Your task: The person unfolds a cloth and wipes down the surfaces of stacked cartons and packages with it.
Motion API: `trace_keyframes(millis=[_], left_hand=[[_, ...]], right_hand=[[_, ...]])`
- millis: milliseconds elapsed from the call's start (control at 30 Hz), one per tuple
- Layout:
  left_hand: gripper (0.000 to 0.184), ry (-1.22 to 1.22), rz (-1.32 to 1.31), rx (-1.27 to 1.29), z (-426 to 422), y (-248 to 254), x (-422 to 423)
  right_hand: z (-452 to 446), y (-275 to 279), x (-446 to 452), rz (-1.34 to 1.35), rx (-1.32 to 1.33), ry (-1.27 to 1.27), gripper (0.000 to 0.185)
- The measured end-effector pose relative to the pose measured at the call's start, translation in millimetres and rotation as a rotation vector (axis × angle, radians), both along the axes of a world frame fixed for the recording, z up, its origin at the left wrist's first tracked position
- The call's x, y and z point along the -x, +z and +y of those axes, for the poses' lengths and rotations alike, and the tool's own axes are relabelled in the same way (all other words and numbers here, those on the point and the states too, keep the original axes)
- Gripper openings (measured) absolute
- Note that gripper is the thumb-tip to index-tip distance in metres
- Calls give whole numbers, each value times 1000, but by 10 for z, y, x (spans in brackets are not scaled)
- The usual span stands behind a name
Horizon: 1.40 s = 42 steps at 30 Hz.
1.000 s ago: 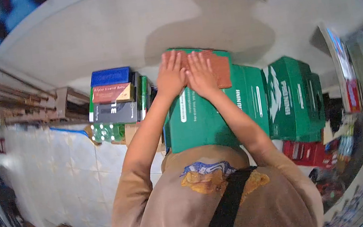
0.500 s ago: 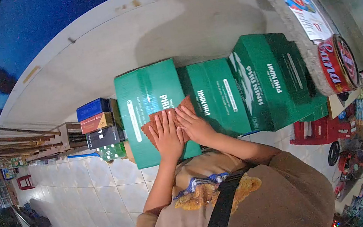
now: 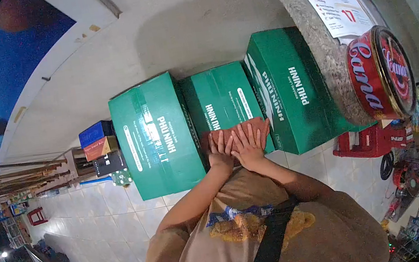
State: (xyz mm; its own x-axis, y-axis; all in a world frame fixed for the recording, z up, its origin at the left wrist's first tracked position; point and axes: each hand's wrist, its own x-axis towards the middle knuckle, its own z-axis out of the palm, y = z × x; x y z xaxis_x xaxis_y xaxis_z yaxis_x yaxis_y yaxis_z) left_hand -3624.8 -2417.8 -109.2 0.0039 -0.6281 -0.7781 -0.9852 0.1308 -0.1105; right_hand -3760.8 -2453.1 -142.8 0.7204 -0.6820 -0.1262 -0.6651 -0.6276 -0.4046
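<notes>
Two-handed, we rest our left hand (image 3: 222, 157) and right hand (image 3: 250, 152) flat on the brown cloth (image 3: 263, 126), just below the frame's centre, over the lower end of the middle green box (image 3: 222, 89). Each grip is spread, likely because broad contact keeps the cloth flatter than pinching would.

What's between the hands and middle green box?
A reddish-brown cloth lies under left hand and right hand, against the middle green box; head view.
</notes>
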Motion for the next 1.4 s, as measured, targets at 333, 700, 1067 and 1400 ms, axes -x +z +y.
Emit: trace_keyframes(millis=[333, 700, 1067, 1400], left_hand=[[58, 93, -124, 160, -945, -152, -466], [64, 39, -133, 44, -1751, -225, -986], [90, 186, -18, 186, -1691, -473, -1015], [73, 58, 72, -94, -814, -147, -491]], right_hand=[[-730, -294, -800, 345, -44, -288, 70], [-1512, -224, -1217, 415, 12, -213, 70], [-1714, 54, -1213, 417, -237, -131, 74], [-814, -96, -617, 372, -82, 55, 78]])
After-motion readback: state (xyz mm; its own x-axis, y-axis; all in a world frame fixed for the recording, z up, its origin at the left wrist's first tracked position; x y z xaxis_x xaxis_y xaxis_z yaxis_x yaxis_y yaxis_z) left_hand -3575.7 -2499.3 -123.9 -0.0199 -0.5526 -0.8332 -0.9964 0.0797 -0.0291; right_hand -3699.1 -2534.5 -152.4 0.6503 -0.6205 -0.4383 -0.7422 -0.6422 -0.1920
